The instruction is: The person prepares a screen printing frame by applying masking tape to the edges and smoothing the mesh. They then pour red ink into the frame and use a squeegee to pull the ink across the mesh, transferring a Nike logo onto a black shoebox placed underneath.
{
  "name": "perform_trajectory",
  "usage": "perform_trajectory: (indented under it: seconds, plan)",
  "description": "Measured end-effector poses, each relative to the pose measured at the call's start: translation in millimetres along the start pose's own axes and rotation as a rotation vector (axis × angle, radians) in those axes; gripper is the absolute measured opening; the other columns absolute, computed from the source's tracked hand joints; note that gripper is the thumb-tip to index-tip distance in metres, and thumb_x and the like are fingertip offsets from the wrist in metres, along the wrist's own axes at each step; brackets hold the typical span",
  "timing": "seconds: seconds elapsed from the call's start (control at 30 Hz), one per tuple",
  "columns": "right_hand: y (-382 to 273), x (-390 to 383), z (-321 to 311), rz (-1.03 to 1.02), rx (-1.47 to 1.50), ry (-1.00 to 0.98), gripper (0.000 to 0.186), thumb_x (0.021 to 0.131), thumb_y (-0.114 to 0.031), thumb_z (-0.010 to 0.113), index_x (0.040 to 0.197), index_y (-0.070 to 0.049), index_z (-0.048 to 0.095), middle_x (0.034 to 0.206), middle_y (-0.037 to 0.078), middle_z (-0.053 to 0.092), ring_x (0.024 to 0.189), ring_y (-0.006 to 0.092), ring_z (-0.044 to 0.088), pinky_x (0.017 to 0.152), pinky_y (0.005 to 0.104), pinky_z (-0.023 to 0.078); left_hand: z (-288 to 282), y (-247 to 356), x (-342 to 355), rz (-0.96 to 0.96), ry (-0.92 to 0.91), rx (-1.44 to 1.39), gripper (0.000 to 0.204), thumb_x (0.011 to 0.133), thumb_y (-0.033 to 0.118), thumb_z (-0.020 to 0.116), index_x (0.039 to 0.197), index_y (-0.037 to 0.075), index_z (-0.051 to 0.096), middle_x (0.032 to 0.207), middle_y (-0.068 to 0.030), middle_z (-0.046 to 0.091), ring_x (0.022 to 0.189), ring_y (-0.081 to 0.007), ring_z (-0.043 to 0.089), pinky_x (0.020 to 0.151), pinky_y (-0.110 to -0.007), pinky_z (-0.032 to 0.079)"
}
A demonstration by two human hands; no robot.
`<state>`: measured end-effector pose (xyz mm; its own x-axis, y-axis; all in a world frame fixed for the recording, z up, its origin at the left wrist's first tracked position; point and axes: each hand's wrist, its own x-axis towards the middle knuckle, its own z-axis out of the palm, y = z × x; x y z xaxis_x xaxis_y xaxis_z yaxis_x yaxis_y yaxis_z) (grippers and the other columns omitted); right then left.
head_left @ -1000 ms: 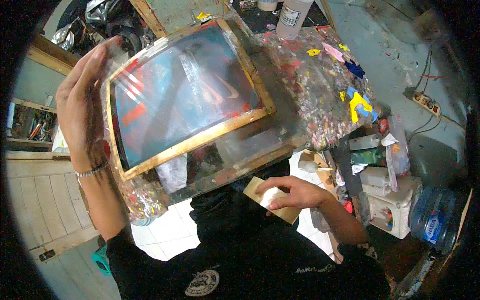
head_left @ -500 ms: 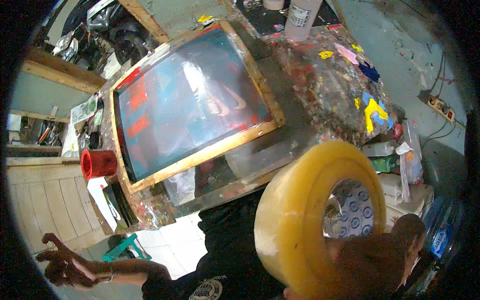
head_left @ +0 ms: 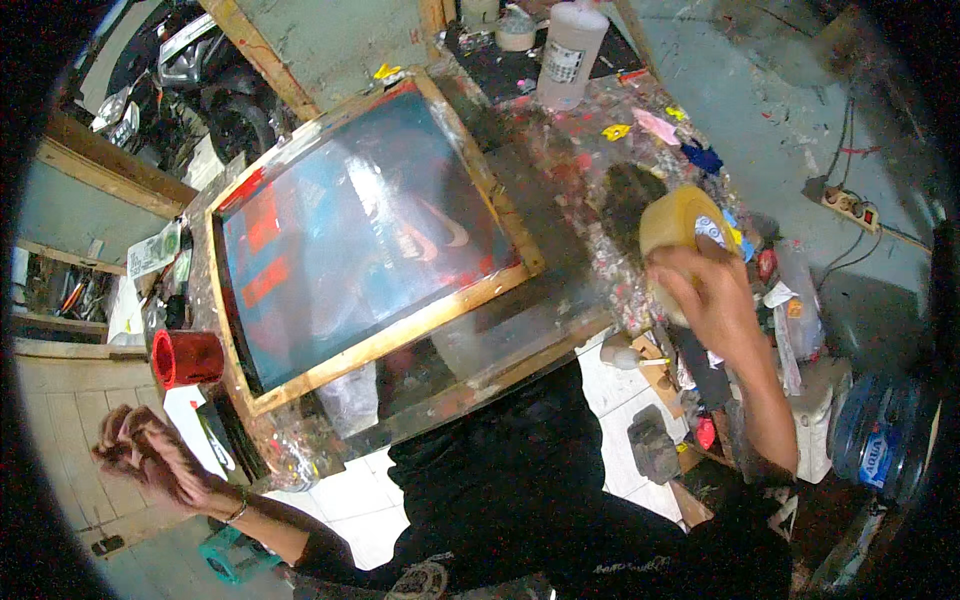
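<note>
My right hand [head_left: 705,295] grips a wide roll of yellowish clear tape [head_left: 672,218], holding it over the right end of the paint-stained table [head_left: 585,240]. Its fingers wrap the roll's near side. Left of the table, my left hand [head_left: 155,460] is raised with loosely bent fingers, somewhat blurred, and nothing shows in it. A wood-framed printing screen [head_left: 320,300] lies tilted on the table, its blue-grey mesh marked with red patches and a pale curved design. Nearest my left hand is a red roll [head_left: 188,358] at the table's left edge.
A translucent bottle [head_left: 572,60] stands at the table's far right. Paint-coloured scraps [head_left: 655,127] lie along the right side. Beyond are a power strip [head_left: 850,208] with cords and a large blue water jug [head_left: 885,430]. A motorcycle [head_left: 225,100] shows through the far-left doorway.
My right hand has carried the tape roll away from close before the camera, out over the table's right end. My left hand has risen slightly to the right, its fingers more curled.
</note>
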<state>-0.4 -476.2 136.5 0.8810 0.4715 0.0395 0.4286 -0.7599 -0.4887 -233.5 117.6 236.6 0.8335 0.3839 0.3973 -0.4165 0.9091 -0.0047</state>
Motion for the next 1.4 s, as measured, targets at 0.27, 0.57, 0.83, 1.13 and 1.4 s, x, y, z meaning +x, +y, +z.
perform_trajectory:
  seconds: [0.27,0.57,0.83,1.13,1.4]
  plan:
    - [99.0,25.6,49.7,0.336,-0.511,0.153,0.041,0.089,-0.035,0.071,0.126,-0.016,0.066,0.093,0.024,0.069,0.077,0.0432,0.070,0.069,0.0543,0.056,-33.1,-34.5,28.2,-0.005,-0.007,-0.012,0.017,0.103,0.010,0.056,0.088,0.005,0.049,0.089,-0.0053,0.043,0.080,-0.0158,0.043,0.075,-0.030,0.039]
    - [-17.3,10.9,2.1,0.034,-0.286,0.349,0.067,0.090,-0.036,0.072,0.145,-0.005,0.048,0.140,0.032,0.051,0.114,0.0492,0.060,0.097,0.0513,0.051,-41.0,-71.3,60.2,0.013,-0.025,0.084,0.008,0.097,0.004,0.062,0.102,0.002,0.056,0.089,-0.0056,0.048,0.083,-0.0156,0.046,0.077,-0.032,0.041]
    - [-104.4,1.4,-7.5,-0.534,1.054,-0.125,0.037,0.094,-0.035,0.065,0.116,-0.006,0.067,0.110,0.012,0.071,0.094,0.0278,0.067,0.082,0.0464,0.049,-65.4,-71.2,105.1,-0.169,0.009,0.071,0.015,0.101,0.007,0.051,0.088,0.011,0.044,0.088,-0.0012,0.044,0.084,-0.0140,0.046,0.103,-0.042,0.039]
    - [-110.5,0.3,93.0,0.032,1.182,0.298,0.022,0.092,-0.018,0.067,0.110,-0.007,0.073,0.099,0.008,0.066,0.084,0.0196,0.058,0.074,0.0353,0.047,-97.5,-123.0,147.7,-0.163,0.150,0.826,0.013,0.101,0.010,0.051,0.113,0.004,0.052,0.113,-0.0081,0.053,0.108,-0.0206,0.050,0.110,-0.041,0.038]
    - [-121.1,13.1,171.6,0.429,1.919,0.020,0.065,0.092,-0.017,0.067,0.152,-0.010,0.042,0.093,0.007,0.060,0.076,0.0147,0.051,0.072,0.0272,0.044,-287.2,-192.5,254.4,-0.466,0.282,1.433,0.030,0.097,0.011,0.066,0.124,0.000,0.066,0.111,-0.0068,0.071,0.097,-0.0134,0.063,0.088,-0.026,0.049]
